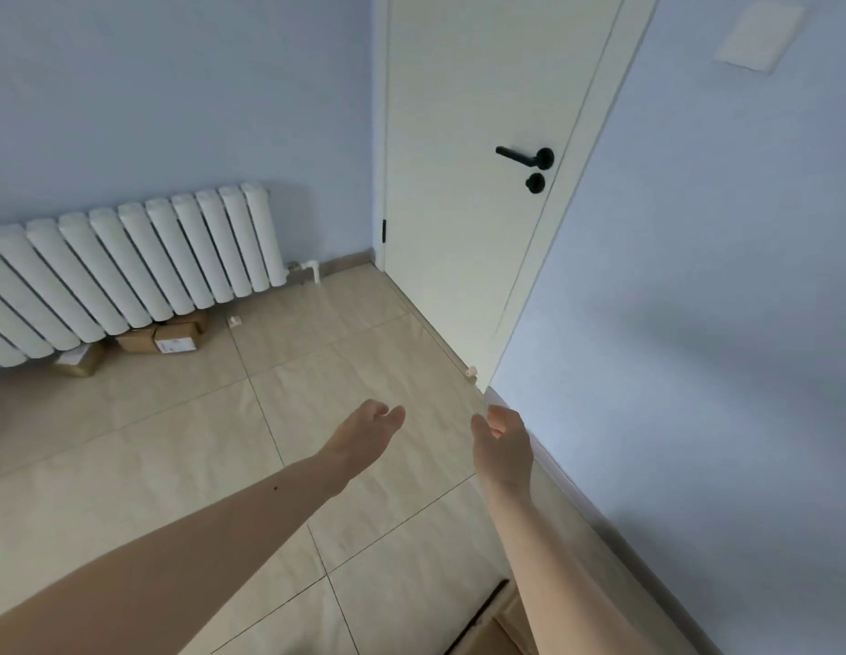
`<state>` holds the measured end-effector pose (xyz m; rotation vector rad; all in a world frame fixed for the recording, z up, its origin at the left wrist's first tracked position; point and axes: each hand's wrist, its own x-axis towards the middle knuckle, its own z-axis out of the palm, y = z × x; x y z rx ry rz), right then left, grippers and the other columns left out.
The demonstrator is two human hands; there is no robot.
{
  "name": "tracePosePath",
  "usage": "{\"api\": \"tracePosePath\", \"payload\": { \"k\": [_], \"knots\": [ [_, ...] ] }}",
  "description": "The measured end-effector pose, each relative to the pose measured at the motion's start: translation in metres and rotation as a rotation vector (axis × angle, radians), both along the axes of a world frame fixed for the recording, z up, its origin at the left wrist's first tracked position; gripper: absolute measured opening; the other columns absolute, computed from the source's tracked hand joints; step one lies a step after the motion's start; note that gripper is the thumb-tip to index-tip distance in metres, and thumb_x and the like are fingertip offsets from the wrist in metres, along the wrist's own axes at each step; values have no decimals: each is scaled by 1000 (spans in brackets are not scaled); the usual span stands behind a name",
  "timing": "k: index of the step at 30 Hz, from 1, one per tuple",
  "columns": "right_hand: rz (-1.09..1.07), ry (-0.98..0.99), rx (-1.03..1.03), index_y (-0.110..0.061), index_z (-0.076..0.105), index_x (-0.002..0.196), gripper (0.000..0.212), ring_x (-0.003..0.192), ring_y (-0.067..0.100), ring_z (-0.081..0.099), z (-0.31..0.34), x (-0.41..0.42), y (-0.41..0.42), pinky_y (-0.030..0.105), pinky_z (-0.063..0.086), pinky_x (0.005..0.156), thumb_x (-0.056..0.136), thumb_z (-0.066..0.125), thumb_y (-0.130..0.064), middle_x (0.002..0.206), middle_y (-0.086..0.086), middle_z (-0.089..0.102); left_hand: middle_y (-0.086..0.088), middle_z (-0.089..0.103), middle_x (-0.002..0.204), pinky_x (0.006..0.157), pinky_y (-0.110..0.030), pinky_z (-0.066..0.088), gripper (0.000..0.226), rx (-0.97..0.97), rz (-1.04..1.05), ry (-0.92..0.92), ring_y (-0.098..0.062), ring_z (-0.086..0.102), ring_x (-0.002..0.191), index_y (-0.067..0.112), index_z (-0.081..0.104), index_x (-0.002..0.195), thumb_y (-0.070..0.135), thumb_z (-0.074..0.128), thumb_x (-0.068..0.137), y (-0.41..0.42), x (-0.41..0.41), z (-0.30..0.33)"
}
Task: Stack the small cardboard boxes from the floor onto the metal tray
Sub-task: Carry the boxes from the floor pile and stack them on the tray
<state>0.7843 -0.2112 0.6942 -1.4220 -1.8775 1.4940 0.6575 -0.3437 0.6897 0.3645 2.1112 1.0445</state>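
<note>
Several small cardboard boxes lie on the tiled floor under the white radiator at the left: one with a white label (pixel 176 341), one beside it (pixel 136 340), another further left (pixel 79 362). My left hand (pixel 366 432) and my right hand (pixel 501 439) are stretched out over the floor in the middle, well away from the boxes, fingers apart, holding nothing. At the bottom edge, a dark-edged brown object (pixel 487 621) shows partly beside my right forearm; I cannot tell what it is. No metal tray is clearly in view.
A white radiator (pixel 127 262) runs along the left wall. A closed white door (pixel 482 182) with a black handle stands ahead. A pale blue wall (pixel 718 276) is close on the right. A tiny box (pixel 234 321) and a door stop (pixel 470 371) sit on the floor.
</note>
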Motion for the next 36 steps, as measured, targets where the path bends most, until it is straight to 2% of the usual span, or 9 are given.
{"api": "tracePosePath", "payload": {
  "k": [7,12,15,17,21,23,25,31,36],
  "knots": [
    [86,55,11,-12,57,133,35,119,18,57,23,-154,-66,23,36,90,99,57,-21,130,3,63,0,55,131,99,-35,35,51,21,139,53,-20,49,125,16,53,134,53,45,101,-78,-134,34],
    [175,74,9,-10,58,132,36,114,18,59,29,-260,-119,26,40,94,98,58,-20,129,5,64,3,54,103,88,-35,36,38,34,241,65,-17,50,102,13,59,110,48,44,103,-140,-226,44],
    [235,65,26,-9,57,134,37,117,19,59,27,-316,-138,26,39,95,98,59,-19,130,6,64,3,53,98,79,-34,37,35,46,323,39,-19,51,101,12,56,101,45,44,104,-166,-276,43],
    [280,60,35,-9,57,133,37,121,21,58,26,-357,-148,29,40,99,98,58,-19,130,6,64,0,47,97,67,-29,32,26,45,381,37,-19,47,95,15,49,95,39,44,103,-182,-314,43],
    [347,60,26,-10,58,132,37,121,21,58,15,-435,-170,33,42,101,97,60,-20,130,5,64,-1,48,91,65,-17,35,32,46,461,27,-21,48,87,22,44,78,35,44,106,-211,-388,32],
    [407,48,20,-10,57,132,37,120,20,58,10,-481,-178,32,42,99,97,59,-21,130,4,64,-4,50,100,67,-15,36,28,55,518,16,-21,48,97,26,45,81,38,44,106,-224,-426,26],
    [454,31,25,-10,57,133,38,120,21,58,12,-520,-184,29,41,96,97,59,-21,131,4,63,-6,51,104,72,-24,42,25,53,545,12,-19,47,101,21,49,88,37,44,106,-232,-456,25],
    [579,-13,31,-11,55,134,39,117,20,57,-1,-646,-220,28,40,92,97,57,-24,134,3,61,-5,39,96,72,-33,31,24,57,671,-76,-18,39,92,17,41,92,37,46,104,-272,-550,12],
    [577,-67,7,-9,55,132,38,120,22,57,-28,-738,-265,28,39,93,97,57,-22,135,4,61,-2,54,124,103,-39,38,40,14,705,-119,-23,51,122,17,54,129,46,49,102,-321,-638,-17]
  ]
}}
